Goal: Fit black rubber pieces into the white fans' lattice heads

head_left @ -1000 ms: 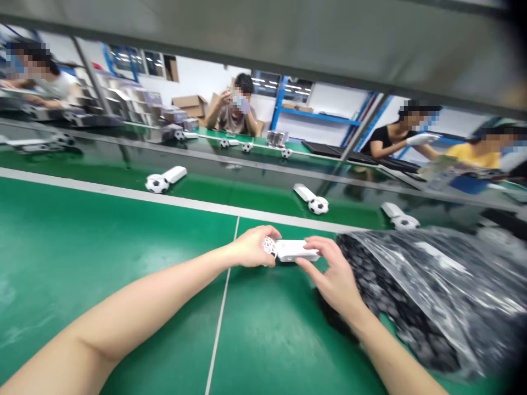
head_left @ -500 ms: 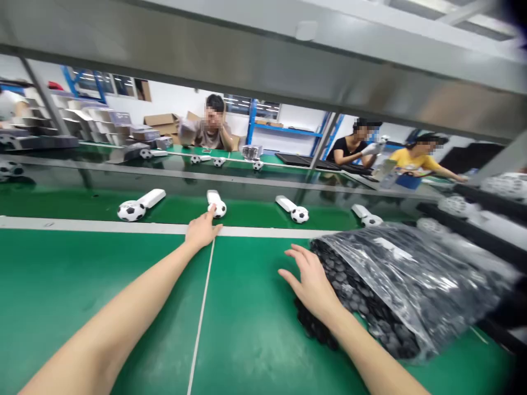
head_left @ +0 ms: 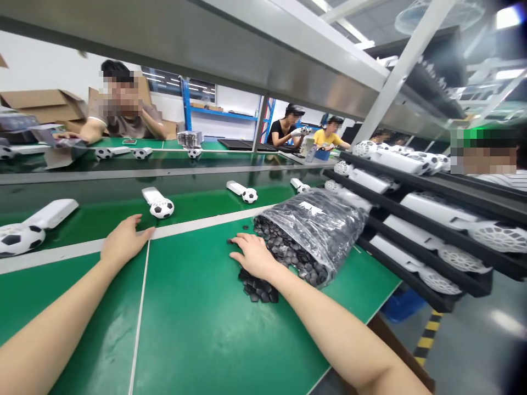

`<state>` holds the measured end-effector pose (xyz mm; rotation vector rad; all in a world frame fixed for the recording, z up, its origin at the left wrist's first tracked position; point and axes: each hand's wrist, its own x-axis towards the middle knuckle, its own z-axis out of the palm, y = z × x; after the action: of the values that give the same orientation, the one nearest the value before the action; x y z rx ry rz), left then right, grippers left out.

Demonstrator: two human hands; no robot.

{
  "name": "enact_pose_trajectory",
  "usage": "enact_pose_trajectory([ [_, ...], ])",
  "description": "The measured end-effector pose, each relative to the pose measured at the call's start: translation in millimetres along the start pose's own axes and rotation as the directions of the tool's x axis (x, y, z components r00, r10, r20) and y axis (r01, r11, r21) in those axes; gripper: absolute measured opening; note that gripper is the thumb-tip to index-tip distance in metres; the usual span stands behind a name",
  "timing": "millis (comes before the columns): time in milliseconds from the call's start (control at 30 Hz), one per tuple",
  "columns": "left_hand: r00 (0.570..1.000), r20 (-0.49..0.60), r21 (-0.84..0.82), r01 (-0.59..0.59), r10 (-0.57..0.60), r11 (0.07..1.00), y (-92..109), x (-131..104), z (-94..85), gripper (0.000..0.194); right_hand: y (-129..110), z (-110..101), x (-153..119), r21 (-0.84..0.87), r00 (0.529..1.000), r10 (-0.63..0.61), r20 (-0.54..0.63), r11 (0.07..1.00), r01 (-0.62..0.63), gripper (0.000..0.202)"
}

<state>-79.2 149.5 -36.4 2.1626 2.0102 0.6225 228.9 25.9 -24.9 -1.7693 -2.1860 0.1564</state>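
Observation:
My left hand is open at the belt's near edge, fingers apart, just short of a white device with a football-patterned round head and a flat handle. My right hand hovers or rests, fingers spread, over a pile of small black flat pieces on the green table. A single black piece lies at its fingertips; whether they touch is unclear. Just beyond, a clear plastic bag spills more black pieces from its mouth.
Similar football-headed devices lie along the green belt. At right, stacked black trays hold white openwork balls and handles. A metal beam crosses overhead. Several people sit across and to the right, one nearest opposite.
The view has swung right, showing more of the trays. My left hand, whose index finger was on a football-headed device, is now apart from it. My right hand has come lower over the black pieces.

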Motion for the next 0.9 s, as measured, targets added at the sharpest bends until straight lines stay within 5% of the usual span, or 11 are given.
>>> enact_pose_trajectory([
  [233,0.998,-0.055,-0.012,0.043,-0.043,0.999,4,-3,-1.4,0.053,3,7,4,0.065,0.985,-0.168,-0.030,0.983,0.169,0.018],
  [533,0.990,-0.128,-0.093,0.045,-0.056,0.995,5,-15,-4.6,0.046,8,1,5,0.108,0.980,-0.148,-0.130,0.981,0.163,0.019],
  [733,0.991,-0.133,-0.099,-0.035,0.021,0.994,6,-21,-1.9,0.040,4,2,2,0.291,0.947,-0.178,-0.267,0.922,0.256,0.017],
  [900,0.995,-0.093,-0.099,-0.033,0.024,0.995,5,-21,0.4,0.038,0,7,0,0.423,0.973,-0.159,-0.170,0.880,0.218,0.014],
])
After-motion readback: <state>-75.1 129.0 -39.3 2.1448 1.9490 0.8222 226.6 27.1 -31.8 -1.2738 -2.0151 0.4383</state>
